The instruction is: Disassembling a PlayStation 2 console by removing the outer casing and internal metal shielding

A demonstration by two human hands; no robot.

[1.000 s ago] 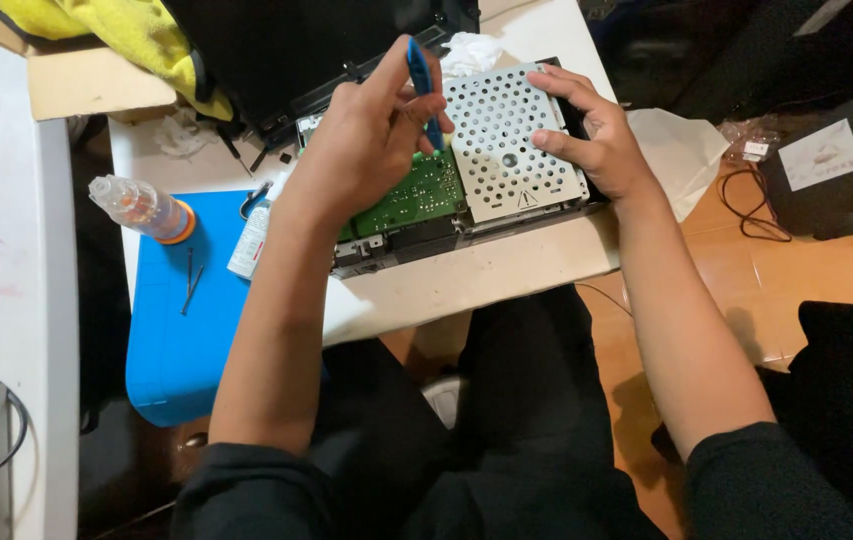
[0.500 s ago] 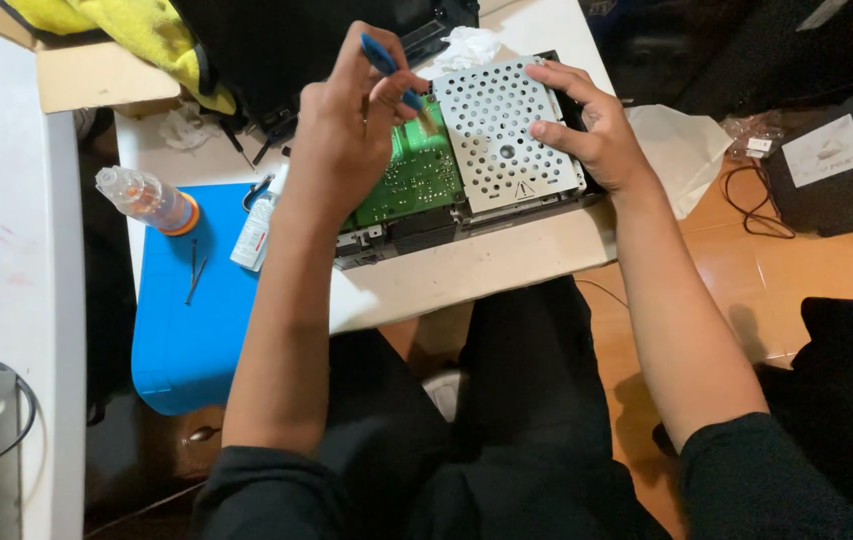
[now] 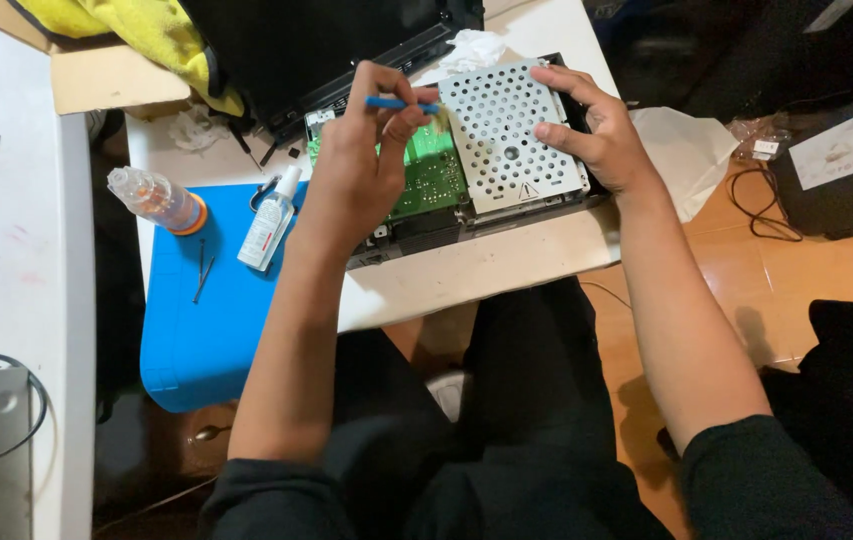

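With a thin blue tool (image 3: 401,103) pinched in the left hand (image 3: 361,165) over the green circuit board (image 3: 433,175) and the perforated metal cover (image 3: 508,135) gripped on the white surface (image 3: 466,270) by the right hand (image 3: 596,135), traces could easily get scratched if a slip happened.

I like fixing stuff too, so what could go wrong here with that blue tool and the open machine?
The left hand holds the blue tool right over the green board; a slip might scratch it. The right hand grips the holed metal cover, whose edges might nick fingers. The small bottle and loose screws lie by the left arm, so a nudge might knock them off the blue mat.
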